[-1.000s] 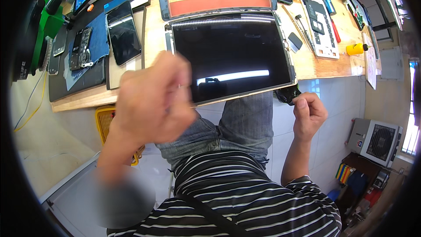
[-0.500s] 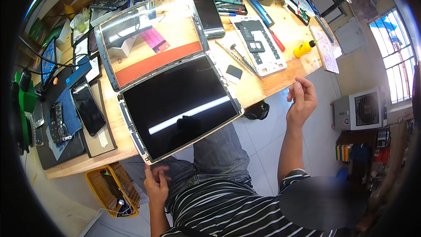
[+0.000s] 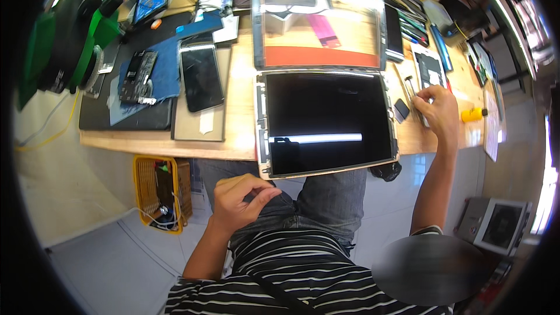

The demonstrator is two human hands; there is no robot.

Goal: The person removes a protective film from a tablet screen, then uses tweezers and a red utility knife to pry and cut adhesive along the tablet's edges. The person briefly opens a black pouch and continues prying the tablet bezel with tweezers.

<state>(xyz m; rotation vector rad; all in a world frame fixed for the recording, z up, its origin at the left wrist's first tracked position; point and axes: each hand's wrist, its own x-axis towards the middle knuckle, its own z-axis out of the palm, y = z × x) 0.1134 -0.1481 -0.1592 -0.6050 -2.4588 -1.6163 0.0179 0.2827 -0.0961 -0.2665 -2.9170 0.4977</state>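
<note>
"Reaching to the slim tools (image 3: 410, 87) right of the tablet (image 3: 326, 105), seemingly?"
"Yes: right hand (image 3: 436, 108) half-curled, grip unclear; left hand (image 3: 239, 199) loosely bent, apparently empty, near side. Calls for a careful pinch."

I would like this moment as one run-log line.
left hand: near tablet, grip unclear | right hand: at slim tool, grip unclear | tablet: screen dark, overhanging table

At twelve o'clock from the tablet (image 3: 326, 118), a glass panel (image 3: 293, 38) is lying. A phone (image 3: 202, 76) is resting at ten, a bottle (image 3: 473, 115) at three.
</note>
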